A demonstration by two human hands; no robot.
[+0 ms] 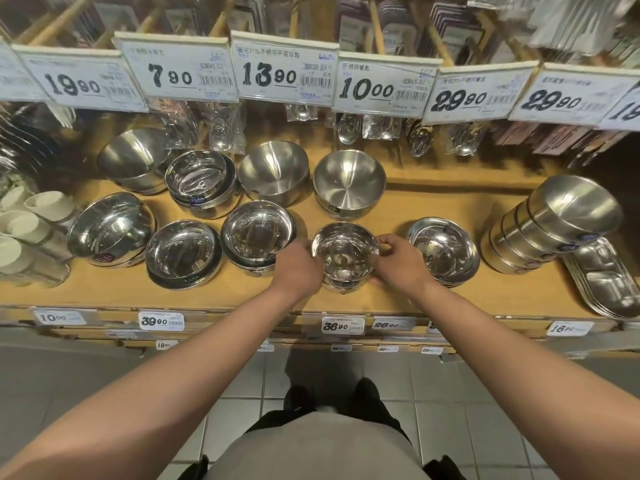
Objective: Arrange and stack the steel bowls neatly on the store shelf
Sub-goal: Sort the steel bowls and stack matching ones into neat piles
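Head view: small steel bowl stack (344, 258) gripped between left hand (298, 268) and right hand (398, 266).

White price cards (273, 69) hang in a row above, reading 19.90, 7.90, 13.90, 10.00 and 29.90 twice. Bagged spoons (348, 128) dangle beneath them. White cups (33, 216) crowd the far left. Divided steel trays (609, 282) lie stacked at the right. Grey floor tiles (446, 424) show below.

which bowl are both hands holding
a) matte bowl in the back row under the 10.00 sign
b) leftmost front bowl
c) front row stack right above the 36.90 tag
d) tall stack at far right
c: the left hand and right hand grip opposite sides of the shiny bowl stack in the front row, above the 36.90 tag.
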